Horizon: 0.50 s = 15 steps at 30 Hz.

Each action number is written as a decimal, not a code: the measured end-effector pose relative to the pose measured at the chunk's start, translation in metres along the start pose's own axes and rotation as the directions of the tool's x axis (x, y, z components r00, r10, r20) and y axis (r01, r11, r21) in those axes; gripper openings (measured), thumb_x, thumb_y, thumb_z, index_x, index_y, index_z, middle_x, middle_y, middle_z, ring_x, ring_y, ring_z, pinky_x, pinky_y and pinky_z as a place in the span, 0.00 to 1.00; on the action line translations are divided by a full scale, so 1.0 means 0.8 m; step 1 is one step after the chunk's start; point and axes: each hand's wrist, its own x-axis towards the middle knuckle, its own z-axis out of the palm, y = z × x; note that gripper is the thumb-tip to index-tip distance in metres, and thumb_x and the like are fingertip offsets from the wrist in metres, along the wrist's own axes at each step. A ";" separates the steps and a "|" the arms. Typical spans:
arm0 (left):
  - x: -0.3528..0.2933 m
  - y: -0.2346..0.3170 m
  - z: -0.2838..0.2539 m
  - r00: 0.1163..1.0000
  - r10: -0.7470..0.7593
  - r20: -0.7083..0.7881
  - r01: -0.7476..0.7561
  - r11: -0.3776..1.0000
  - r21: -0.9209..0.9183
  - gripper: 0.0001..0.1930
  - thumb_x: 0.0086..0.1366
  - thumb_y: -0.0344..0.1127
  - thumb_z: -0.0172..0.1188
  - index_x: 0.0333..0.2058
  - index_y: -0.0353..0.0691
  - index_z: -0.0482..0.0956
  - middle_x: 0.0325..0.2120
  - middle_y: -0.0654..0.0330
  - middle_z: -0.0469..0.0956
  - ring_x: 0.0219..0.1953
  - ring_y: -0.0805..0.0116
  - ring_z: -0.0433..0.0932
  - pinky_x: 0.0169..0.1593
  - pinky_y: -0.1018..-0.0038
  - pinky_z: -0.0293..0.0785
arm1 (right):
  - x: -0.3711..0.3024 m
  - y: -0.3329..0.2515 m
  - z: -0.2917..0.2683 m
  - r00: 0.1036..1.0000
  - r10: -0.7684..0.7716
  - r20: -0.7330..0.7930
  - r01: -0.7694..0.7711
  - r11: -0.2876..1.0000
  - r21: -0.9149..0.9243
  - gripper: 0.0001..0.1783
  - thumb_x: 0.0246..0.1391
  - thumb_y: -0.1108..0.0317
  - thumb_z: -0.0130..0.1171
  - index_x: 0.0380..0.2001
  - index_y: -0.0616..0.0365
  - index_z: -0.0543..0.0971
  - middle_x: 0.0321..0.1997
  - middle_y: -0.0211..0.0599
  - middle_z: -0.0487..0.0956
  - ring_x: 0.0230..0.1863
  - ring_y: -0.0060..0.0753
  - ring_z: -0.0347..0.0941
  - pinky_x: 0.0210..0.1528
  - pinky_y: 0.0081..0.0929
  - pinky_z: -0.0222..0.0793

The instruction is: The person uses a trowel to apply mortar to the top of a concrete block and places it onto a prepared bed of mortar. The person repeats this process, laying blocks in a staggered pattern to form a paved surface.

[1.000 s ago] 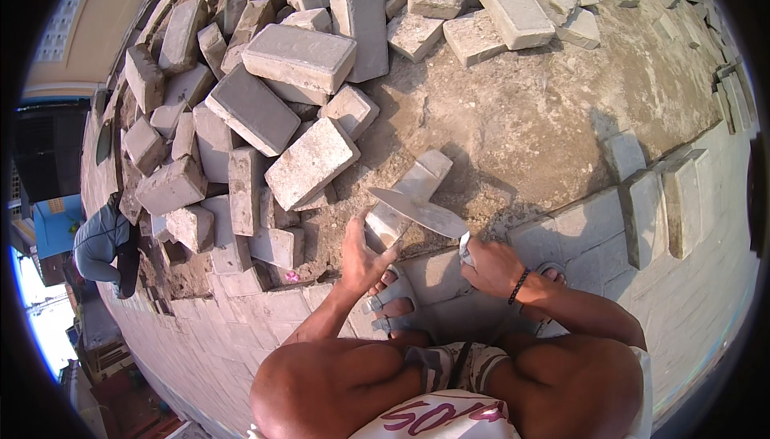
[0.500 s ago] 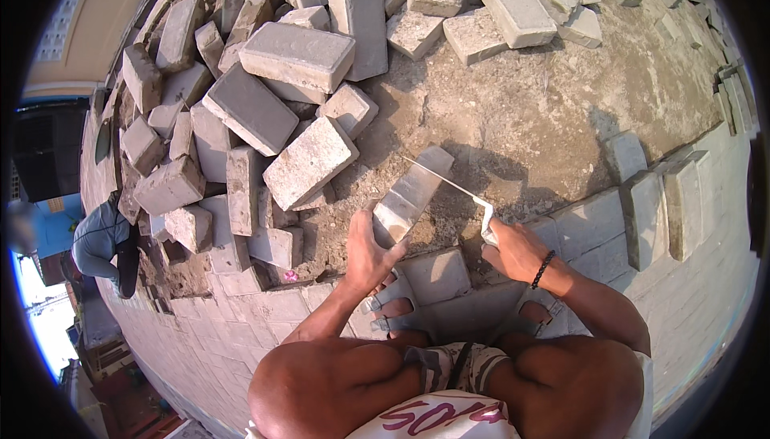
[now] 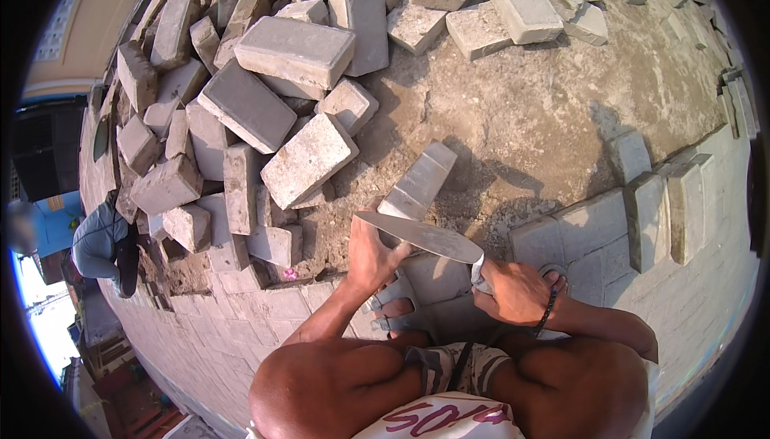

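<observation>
My left hand [image 3: 371, 253] is closed around the near end of a long grey paving brick [image 3: 423, 178], which tilts up and away over the bare dirt. In my right hand [image 3: 517, 290] is a trowel [image 3: 429, 237], gripped by its whitish handle. Its leaf-shaped metal blade points left, lying across the view in front of the brick's near end and hiding part of it. Whether the blade touches the brick I cannot tell. Just below, between my feet, are laid paving bricks [image 3: 437, 277] along the edge of the dirt.
A heap of loose paving bricks [image 3: 309, 162] rises at the left and far side. Laid paving [image 3: 561, 238] borders the dirt [image 3: 529, 110] on the right, with several bricks standing on edge [image 3: 646, 222]. A person [image 3: 104, 246] crouches at the far left.
My right hand has come nearer and lower, turning the trowel so its flat face shows; the blade has swung down toward the brick's near end. The left hand keeps hold of the brick.
</observation>
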 end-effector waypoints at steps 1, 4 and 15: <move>-0.001 -0.002 0.001 1.000 0.017 -0.019 -0.018 1.000 -0.015 0.45 0.48 0.40 0.74 0.60 0.24 0.62 0.45 0.40 0.70 0.50 0.43 0.70 0.56 0.55 0.68 | 0.003 0.009 0.009 0.999 -0.009 0.042 0.010 1.000 -0.025 0.20 0.51 0.63 0.60 0.43 0.66 0.72 0.30 0.58 0.80 0.32 0.62 0.79 0.35 0.52 0.74; 0.000 -0.012 0.006 0.994 0.067 -0.091 -0.070 0.997 -0.037 0.45 0.48 0.39 0.75 0.60 0.24 0.61 0.46 0.40 0.69 0.51 0.42 0.70 0.55 0.55 0.67 | 0.023 0.028 0.022 0.997 -0.073 -0.001 0.073 0.996 -0.060 0.21 0.52 0.63 0.60 0.44 0.66 0.72 0.28 0.58 0.80 0.31 0.61 0.79 0.34 0.50 0.74; -0.018 -0.001 0.002 0.991 0.046 -0.123 -0.047 0.999 -0.009 0.40 0.46 0.36 0.74 0.55 0.29 0.63 0.46 0.42 0.67 0.49 0.42 0.69 0.54 0.56 0.66 | 0.065 0.077 0.038 0.986 0.135 -0.102 -0.145 0.984 -0.107 0.20 0.53 0.61 0.58 0.41 0.68 0.73 0.30 0.61 0.80 0.36 0.67 0.78 0.40 0.55 0.74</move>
